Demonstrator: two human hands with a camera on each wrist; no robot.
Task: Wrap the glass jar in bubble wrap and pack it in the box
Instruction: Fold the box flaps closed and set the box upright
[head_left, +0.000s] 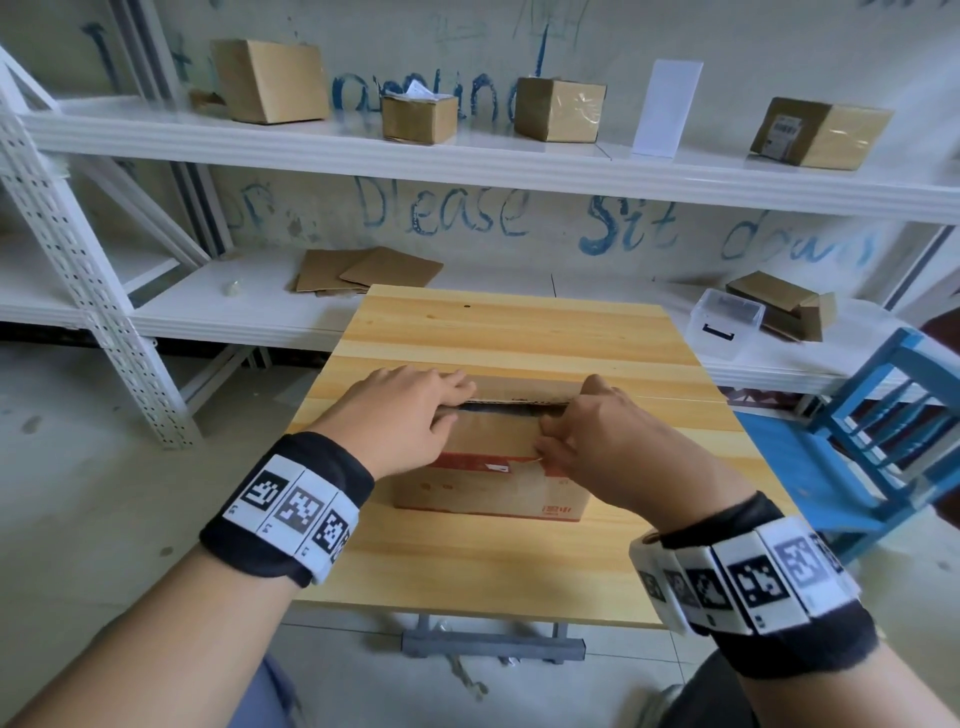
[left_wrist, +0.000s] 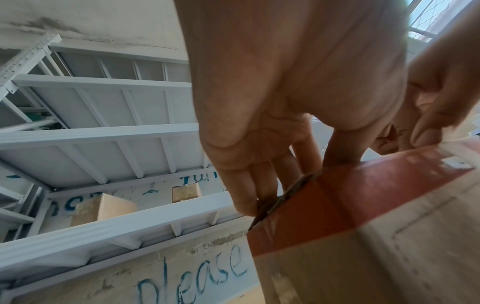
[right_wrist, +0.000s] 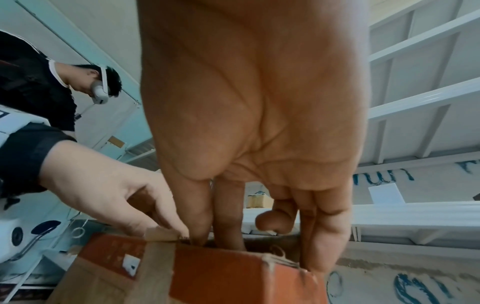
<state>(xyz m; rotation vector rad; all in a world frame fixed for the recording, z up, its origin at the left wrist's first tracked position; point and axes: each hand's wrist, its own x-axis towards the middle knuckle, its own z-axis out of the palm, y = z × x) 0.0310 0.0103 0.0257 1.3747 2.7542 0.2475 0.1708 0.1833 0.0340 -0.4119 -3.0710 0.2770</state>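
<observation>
A brown cardboard box (head_left: 483, 493) with a red band stands in the middle of the wooden table (head_left: 467, 571). Its top flaps are almost together, with a narrow dark slit between them. My left hand (head_left: 415, 410) lies on the left of the top, fingers straight over the far flap; the left wrist view shows its fingertips (left_wrist: 246, 203) against the box (left_wrist: 363, 205) edge. My right hand (head_left: 582, 436) is on the right of the top, fingers curled at the near flap's edge, with fingertips (right_wrist: 228, 240) tucked into the slit of the box (right_wrist: 207, 273). No jar or bubble wrap shows.
A blue chair (head_left: 883, 415) stands close to the table's right side. White metal shelves behind hold several cardboard boxes (head_left: 270, 78), flattened cardboard (head_left: 363, 270) and a clear plastic container (head_left: 724, 322). A white shelf post (head_left: 78, 260) stands at the left.
</observation>
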